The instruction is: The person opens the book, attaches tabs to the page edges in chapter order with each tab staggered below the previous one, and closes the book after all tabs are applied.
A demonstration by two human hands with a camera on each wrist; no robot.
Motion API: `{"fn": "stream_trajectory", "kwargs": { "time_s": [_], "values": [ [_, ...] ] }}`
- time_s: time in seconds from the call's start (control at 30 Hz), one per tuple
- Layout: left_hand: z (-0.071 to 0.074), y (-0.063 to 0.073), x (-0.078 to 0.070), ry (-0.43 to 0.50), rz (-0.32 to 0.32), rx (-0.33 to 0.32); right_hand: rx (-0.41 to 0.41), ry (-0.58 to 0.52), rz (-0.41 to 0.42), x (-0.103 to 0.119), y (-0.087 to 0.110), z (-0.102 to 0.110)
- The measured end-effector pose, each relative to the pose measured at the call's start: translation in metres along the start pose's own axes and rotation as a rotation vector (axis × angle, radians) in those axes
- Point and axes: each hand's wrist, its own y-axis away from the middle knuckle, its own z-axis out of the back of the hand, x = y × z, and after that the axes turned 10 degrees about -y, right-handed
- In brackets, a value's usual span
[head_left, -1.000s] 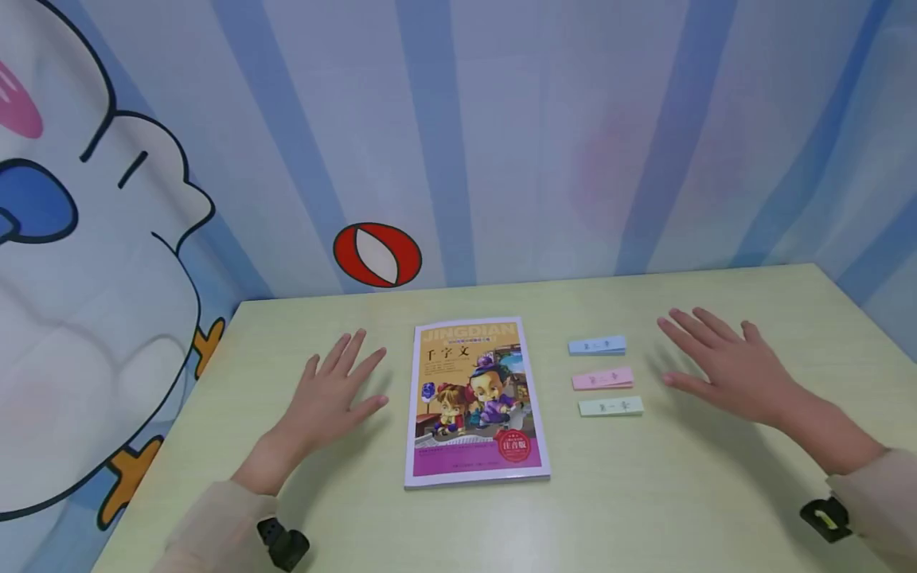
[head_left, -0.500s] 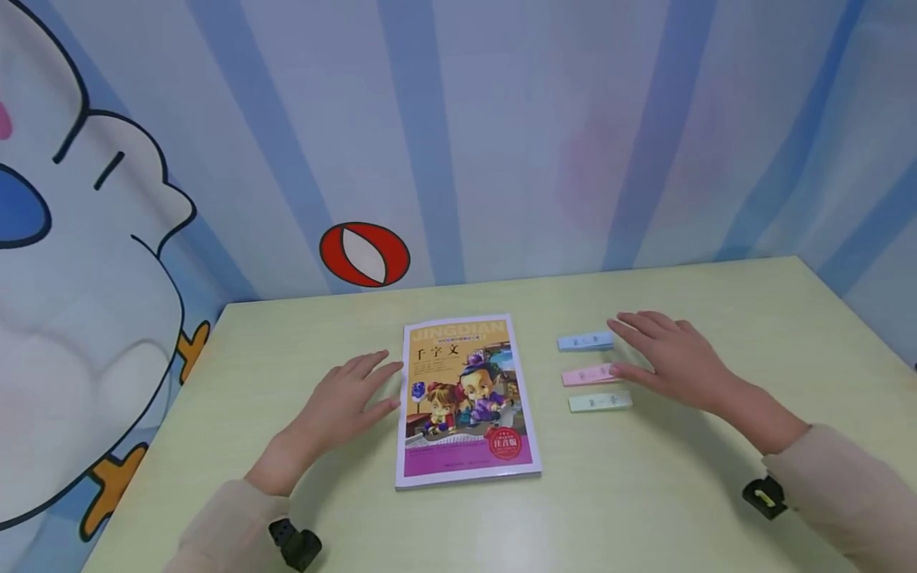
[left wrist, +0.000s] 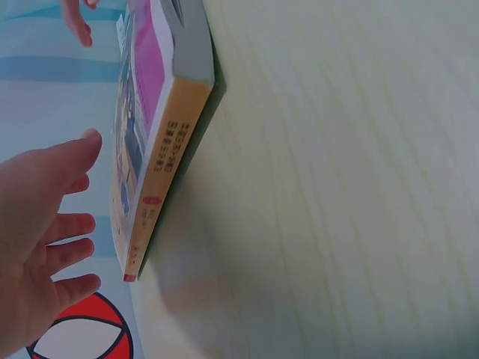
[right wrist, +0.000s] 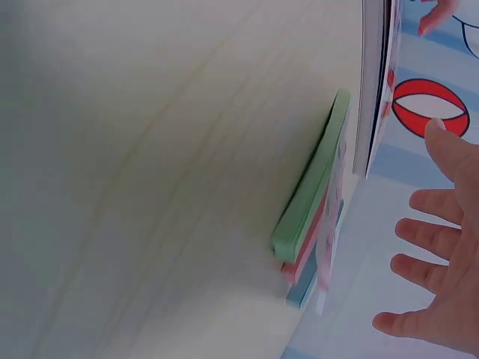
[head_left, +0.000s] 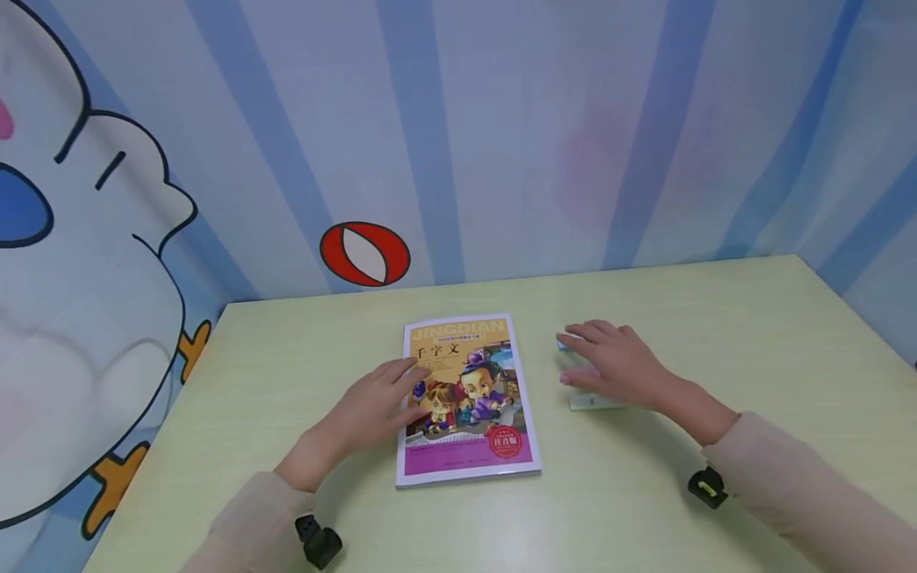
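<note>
The book lies closed, its cover tan above and magenta below.

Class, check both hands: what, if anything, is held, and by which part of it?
Nothing is held: the left hand hovers over the book's left side, and the right hand hovers over the coloured strips.

head: above, forward-down | both wrist views: low, close, rolled sideways, facing wall | all share book
</note>
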Motion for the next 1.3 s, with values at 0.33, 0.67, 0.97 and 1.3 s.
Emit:
{"fn": "stream_trajectory", "kwargs": {
  "time_s": [0.33, 0.67, 0.97, 1.3],
  "values": [
    [-0.006, -0.01, -0.013, 0.057, -0.132, -0.018, 0.059, -0.315, -0.029, 0.021, -0.025, -0.02],
    [-0.01, -0.014, -0.021, 0.09, -0.087, 0.059, -0.001, -0.413, -0.138, 0.027, -0.043, -0.039],
    [-0.011, -0.013, -0.024, 0.082, -0.086, 0.076, -0.075, -0.652, -0.317, 0.033, -0.052, -0.048],
    [-0.012, -0.012, -0.027, 0.077, -0.099, 0.064, -0.072, -1.0, -0.684, 0.038, -0.059, -0.055]
  ]
}}
